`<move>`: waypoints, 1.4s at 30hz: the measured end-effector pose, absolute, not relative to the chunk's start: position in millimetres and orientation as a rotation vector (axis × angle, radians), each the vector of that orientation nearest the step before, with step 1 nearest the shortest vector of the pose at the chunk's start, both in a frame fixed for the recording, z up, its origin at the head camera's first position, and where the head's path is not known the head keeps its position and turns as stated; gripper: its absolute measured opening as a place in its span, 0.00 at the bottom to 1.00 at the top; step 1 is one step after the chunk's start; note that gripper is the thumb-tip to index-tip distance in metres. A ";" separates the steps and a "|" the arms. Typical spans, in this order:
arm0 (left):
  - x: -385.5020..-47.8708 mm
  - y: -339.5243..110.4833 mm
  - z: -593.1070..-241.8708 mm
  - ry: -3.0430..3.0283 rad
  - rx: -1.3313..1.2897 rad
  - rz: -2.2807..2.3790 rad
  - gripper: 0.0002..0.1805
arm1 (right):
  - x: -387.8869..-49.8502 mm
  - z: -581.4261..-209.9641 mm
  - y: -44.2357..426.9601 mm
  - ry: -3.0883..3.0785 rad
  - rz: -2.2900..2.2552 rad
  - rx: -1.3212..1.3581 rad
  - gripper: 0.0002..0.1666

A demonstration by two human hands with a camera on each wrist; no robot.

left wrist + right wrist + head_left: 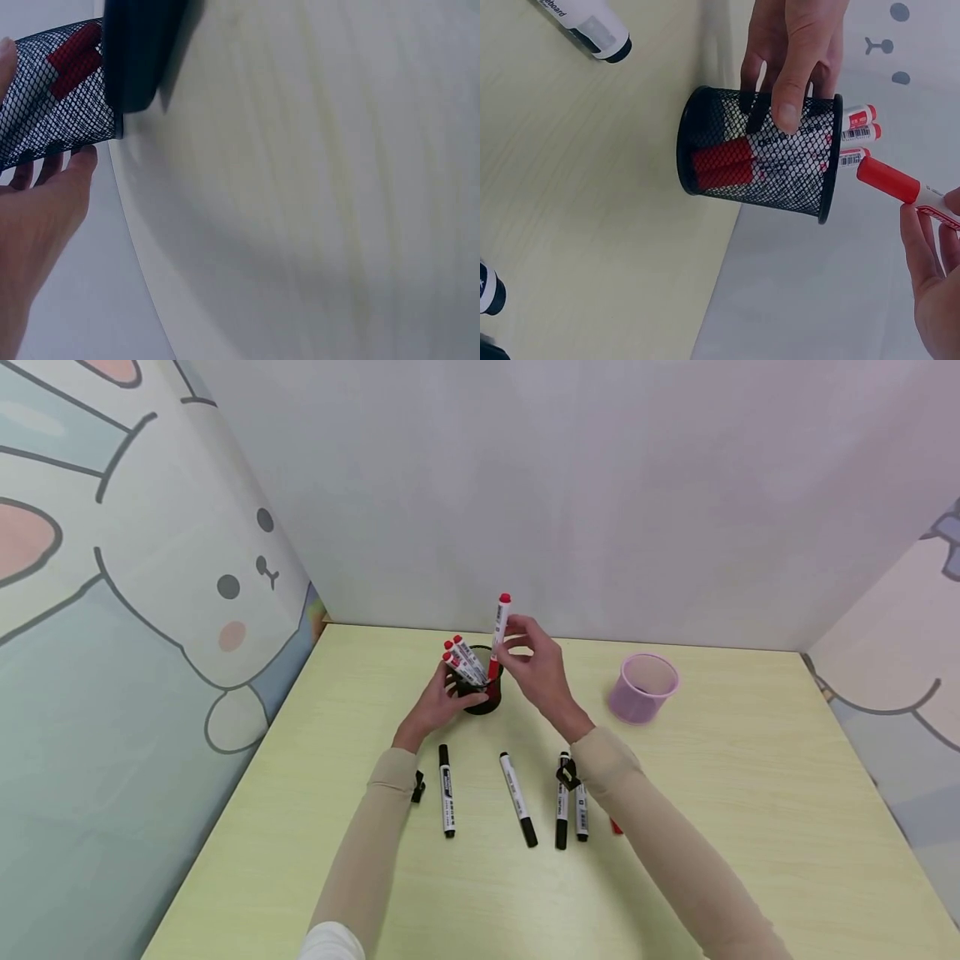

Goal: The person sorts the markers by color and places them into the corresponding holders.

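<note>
A: ok so closest to me is a pair of beige sleeves [660,839], reaching over the table [712,818]. What are the hands up to past them?

B: Right hand [543,672] is pinching a red marker [500,618] between thumb and fingers, cap end down, just above the mouth of the black mesh cup [795,198]. Left hand [437,706] is wrapped round that cup, thumb on the mesh.

A: Slotting it in, you reckon?

B: That's my guess. Three other red markers [469,656] are already in there, leaning toward the left hand, so I'd aim for the free side of the mouth.

A: Any tips?

B: Tbh the marker's a bit tilted. I'd line it up with the cup, get the cap past the rim, then let go. Dropped early, it could catch the rim. And I'd brace the cup lightly, mesh might flex. The black-capped markers [447,793] lie well clear, nearer us.
</note>
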State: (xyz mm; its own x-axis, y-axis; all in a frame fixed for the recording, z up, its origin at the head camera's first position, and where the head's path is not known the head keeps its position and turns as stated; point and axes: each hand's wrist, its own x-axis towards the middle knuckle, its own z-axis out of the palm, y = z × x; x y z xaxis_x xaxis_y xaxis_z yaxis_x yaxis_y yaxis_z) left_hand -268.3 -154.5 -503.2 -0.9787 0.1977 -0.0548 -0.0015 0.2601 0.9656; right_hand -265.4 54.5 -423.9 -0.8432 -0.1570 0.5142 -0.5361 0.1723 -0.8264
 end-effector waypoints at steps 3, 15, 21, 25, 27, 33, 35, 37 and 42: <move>-268.7 -155.0 -503.3 2.337 0.193 1.816 0.53 | -269.7 -427.6 52.5 -2.165 1.703 0.675 0.23; -266.4 -153.7 -502.4 2.336 0.193 1.835 0.53 | -278.5 -444.3 45.9 -2.360 1.540 0.752 0.24; -266.3 -154.8 -501.7 2.320 0.186 1.837 0.52 | -280.9 -448.0 40.7 -2.479 1.350 0.823 0.27; -266.0 -155.3 -502.0 2.317 0.197 1.832 0.52 | -281.5 -449.5 38.0 -2.533 1.224 0.889 0.27; -266.1 -155.1 -501.9 2.311 0.210 1.842 0.51 | -281.3 -450.1 36.8 -2.552 1.175 0.909 0.26; -266.9 -154.7 -502.1 2.311 0.243 1.864 0.48 | -281.6 -451.3 32.4 -2.629 1.018 0.942 0.23; -266.9 -154.8 -502.1 2.311 0.249 1.865 0.47 | -281.5 -451.4 31.3 -2.645 0.987 0.943 0.20; -267.0 -154.9 -502.0 2.309 0.254 1.868 0.47 | -280.9 -451.1 30.4 -2.657 0.979 0.945 0.17; -266.9 -155.2 -502.1 2.311 0.260 1.864 0.46 | -278.5 -449.8 29.3 -2.679 1.001 0.945 0.13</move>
State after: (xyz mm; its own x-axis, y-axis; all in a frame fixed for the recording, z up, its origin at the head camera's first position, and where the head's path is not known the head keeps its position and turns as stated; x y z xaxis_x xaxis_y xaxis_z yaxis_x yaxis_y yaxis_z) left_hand -266.9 -155.2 -502.1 -0.9719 0.2348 -0.0161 0.0340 0.2078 0.9776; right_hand -278.5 29.3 -449.8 -0.7956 -0.5129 0.3225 -0.5987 0.5842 -0.5480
